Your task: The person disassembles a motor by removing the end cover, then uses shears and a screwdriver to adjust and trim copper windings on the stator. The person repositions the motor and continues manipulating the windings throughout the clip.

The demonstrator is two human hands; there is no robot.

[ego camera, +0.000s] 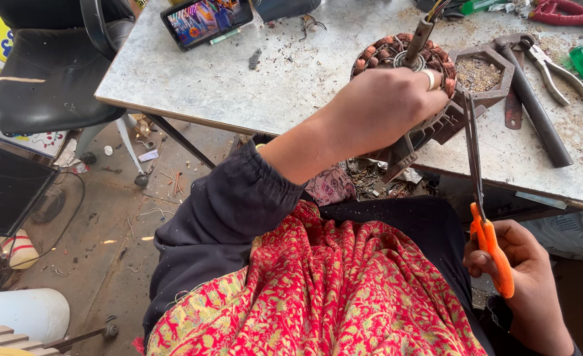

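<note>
Motor stator (pixel 407 56): round, copper-brown windings, central shaft tilted toward 1 o'clock; sits at table edge, partly covered by hand. Scissors (pixel 482 198): orange handles, long dark blades closed, pointing to 12 o'clock; tip near stator at its 4 o'clock side.

The stator (pixel 403 59) shows glossy copper windings on dull grey metal, the scissors (pixel 486 231) have smooth orange plastic grips (blades dark steel), and the tabletop (pixel 238 79) is scuffed, speckled laminate.

soft even daylight, mostly sharp, faint shadows, screen glare on the phone (pixel 206 20), slight wide-angle edge distortion
</note>
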